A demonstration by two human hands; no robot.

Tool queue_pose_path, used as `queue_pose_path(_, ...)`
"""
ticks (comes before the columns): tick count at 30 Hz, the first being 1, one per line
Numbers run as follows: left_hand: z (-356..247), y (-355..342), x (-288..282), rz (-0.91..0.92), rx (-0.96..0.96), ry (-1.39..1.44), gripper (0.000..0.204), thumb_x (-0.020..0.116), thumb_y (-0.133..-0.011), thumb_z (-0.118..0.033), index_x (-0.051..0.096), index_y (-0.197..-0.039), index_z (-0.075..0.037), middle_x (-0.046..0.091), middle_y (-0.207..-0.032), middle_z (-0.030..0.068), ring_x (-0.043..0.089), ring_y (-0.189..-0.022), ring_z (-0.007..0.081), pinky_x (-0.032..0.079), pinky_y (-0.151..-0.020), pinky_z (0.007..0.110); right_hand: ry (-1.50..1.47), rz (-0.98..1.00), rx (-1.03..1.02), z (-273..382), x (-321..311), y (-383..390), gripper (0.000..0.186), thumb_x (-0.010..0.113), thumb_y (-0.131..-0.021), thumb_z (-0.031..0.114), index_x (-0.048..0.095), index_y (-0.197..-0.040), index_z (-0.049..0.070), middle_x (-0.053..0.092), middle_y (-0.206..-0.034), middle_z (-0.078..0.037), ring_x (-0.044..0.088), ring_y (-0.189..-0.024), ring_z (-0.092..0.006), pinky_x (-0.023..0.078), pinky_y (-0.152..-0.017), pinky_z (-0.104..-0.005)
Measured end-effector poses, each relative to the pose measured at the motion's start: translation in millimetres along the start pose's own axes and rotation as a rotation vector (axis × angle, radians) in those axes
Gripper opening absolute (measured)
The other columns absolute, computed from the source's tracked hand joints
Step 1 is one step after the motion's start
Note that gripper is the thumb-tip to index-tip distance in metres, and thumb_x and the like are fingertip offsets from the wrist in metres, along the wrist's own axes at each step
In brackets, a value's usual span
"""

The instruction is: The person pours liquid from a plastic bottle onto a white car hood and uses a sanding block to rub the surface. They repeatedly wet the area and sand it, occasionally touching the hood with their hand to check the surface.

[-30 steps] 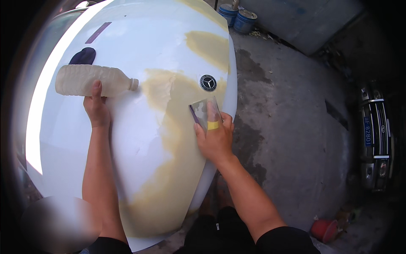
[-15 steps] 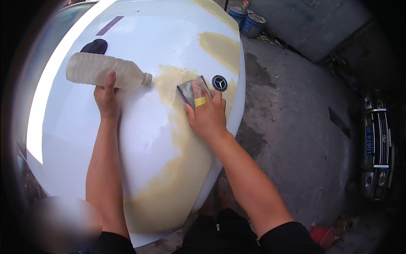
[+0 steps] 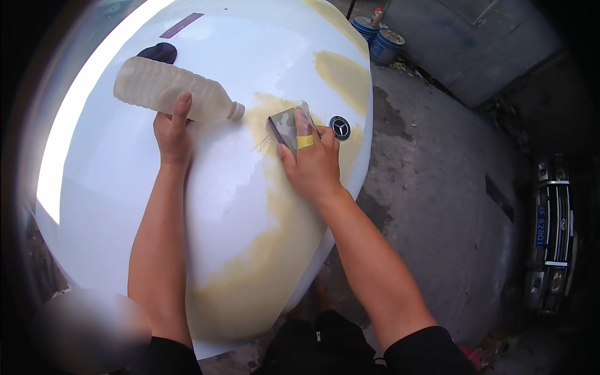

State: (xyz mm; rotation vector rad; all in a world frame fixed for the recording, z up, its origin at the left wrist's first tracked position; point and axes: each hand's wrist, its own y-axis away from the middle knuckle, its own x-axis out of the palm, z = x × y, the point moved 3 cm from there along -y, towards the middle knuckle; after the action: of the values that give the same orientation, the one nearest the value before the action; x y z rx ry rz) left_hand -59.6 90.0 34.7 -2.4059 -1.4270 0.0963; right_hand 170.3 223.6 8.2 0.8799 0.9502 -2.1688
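Observation:
My left hand [image 3: 172,140] is closed around a cloudy, ribbed plastic bottle [image 3: 165,87], tilted above the white car hood [image 3: 212,181] with its capped-looking neck pointing right. In my right hand [image 3: 315,167] is a sanding block [image 3: 283,130] with a grey, blotchy top and a dark edge. The block rests on a pale yellow filler patch [image 3: 247,272] that curves along the hood's right side and front. Clear wrap and yellow tape [image 3: 305,142] cover one right finger. Whether liquid leaves the bottle, I cannot tell.
A round dark badge [image 3: 339,128] sits right of the block. Beyond the bottle lie a dark pad [image 3: 157,54] and a purple strip [image 3: 182,25]. Blue buckets [image 3: 386,47] stand on the grey floor [image 3: 431,175]; a dark car front [image 3: 555,231] is at far right.
The view has shifted, so the hood and badge appear further right. The block has slid a little left, away from the badge. The bottle's neck tips slightly further down.

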Motion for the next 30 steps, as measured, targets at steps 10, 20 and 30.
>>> queue_pose_path(10, 3.8, 1.6, -0.1, -0.023, 0.021, -0.065, 0.06, 0.067, -0.089, -0.047, 0.058, -0.12, 0.003, 0.063, -0.109, 0.0068, 0.055, -0.1, 0.0149, 0.042, -0.089, 0.028, -0.015, -0.005, -0.105, 31.4, -1.7, 78.7, 0.074, 0.075, -0.077, 0.015, 0.042, -0.143, 0.006, 0.056, -0.134, -0.015, 0.049, -0.111, -0.038, 0.037, -0.096, -0.0479)
queue_pose_path(20, 3.5, -1.7, -5.8, -0.057, 0.025, 0.002, 0.061, 0.067, -0.087, -0.046, 0.057, -0.123, 0.002, 0.06, -0.118, 0.0086, 0.054, -0.109, 0.0177, 0.041, -0.097, 0.031, -0.063, 0.137, -0.044, 52.7, 0.5, 135.6, 0.082, 0.079, -0.072, 0.013, 0.041, -0.145, 0.011, 0.054, -0.139, -0.013, 0.048, -0.117, -0.0376, 0.037, -0.097, -0.0472)
queue_pose_path(30, 10.3, -5.4, -6.0, -0.046, 0.041, 0.053, 0.066, 0.066, -0.085, -0.049, 0.054, -0.125, 0.002, 0.059, -0.118, 0.009, 0.054, -0.109, 0.0187, 0.041, -0.097, 0.032, 0.084, 0.056, -0.052, 33.4, 23.2, -4.2, 0.067, 0.071, -0.083, 0.017, 0.043, -0.142, 0.002, 0.054, -0.136, -0.016, 0.046, -0.114, -0.0408, 0.037, -0.096, -0.0479)
